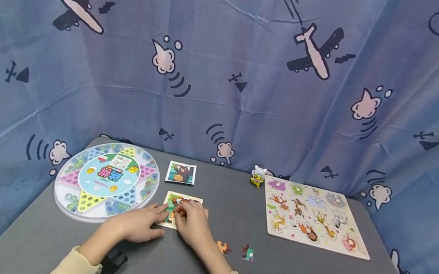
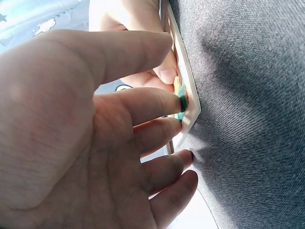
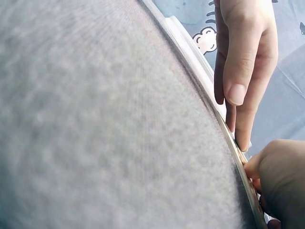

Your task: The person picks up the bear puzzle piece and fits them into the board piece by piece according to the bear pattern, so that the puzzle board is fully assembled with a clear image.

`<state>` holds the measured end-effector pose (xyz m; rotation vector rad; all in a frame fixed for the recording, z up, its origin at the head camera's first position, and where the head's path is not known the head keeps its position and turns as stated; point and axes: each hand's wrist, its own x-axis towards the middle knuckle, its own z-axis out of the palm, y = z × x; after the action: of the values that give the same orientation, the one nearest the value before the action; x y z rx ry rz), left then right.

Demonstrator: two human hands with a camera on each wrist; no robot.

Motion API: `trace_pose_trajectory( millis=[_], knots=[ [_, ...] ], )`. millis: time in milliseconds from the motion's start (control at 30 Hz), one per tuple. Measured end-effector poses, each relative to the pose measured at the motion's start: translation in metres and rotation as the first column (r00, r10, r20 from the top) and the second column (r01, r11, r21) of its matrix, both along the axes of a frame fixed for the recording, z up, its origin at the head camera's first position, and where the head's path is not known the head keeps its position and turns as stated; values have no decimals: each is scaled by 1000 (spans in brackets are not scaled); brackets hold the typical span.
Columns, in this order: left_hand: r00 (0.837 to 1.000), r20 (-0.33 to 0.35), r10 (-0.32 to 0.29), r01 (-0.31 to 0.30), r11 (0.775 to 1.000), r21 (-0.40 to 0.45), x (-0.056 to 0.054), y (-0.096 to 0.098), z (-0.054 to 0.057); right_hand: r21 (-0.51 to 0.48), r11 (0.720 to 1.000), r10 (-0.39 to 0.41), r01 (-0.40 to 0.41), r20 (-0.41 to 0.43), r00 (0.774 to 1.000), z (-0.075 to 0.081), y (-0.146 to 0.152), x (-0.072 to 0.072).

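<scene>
A small framed jigsaw puzzle (image 1: 164, 223) with a green picture lies flat on the grey table between my hands. My left hand (image 1: 141, 223) reaches in from the left with its fingers extended, fingertips on the puzzle's left part. In the left wrist view, its fingers (image 2: 157, 102) press at a green area by the frame's edge. My right hand (image 1: 194, 223) is bent over the puzzle's right half and covers much of it. Its thumb and forefinger pinch a yellow and green puzzle piece (image 2: 177, 85), mostly hidden by the fingers. Two loose pieces, one orange (image 1: 222, 246) and one green (image 1: 248, 254), lie right of the right forearm.
A picture card of a bear (image 1: 181, 173) lies behind the puzzle. On the left is a round Chinese checkers board (image 1: 107, 181) with marbles. A small white and yellow figurine (image 1: 258, 176) stands at the back, beside a wooden animal puzzle board (image 1: 315, 217) on the right.
</scene>
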<state>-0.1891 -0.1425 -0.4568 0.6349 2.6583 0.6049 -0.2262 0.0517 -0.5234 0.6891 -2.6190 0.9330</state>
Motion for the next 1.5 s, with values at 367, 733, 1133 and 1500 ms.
trace_pose_trajectory(
  millis=[367, 733, 1133, 1500],
  knots=[
    [1000, 7, 9, -9, 1000, -17, 1, 2, 1, -7, 1000, 18, -18, 0, 1000, 3, 1, 4],
    [1000, -6, -7, 8, 997, 73, -9, -3, -16, 2, 999, 33, -33, 43, 999, 4, 3, 4],
    [999, -43, -27, 34, 985, 168, -19, -8, -38, -43, 998, 45, -42, 69, 997, 5, 4, 3],
    [997, -79, -23, 38, 980, 193, -22, -10, -43, -81, 987, 152, -141, 154, 976, 22, 15, 0]
  ],
)
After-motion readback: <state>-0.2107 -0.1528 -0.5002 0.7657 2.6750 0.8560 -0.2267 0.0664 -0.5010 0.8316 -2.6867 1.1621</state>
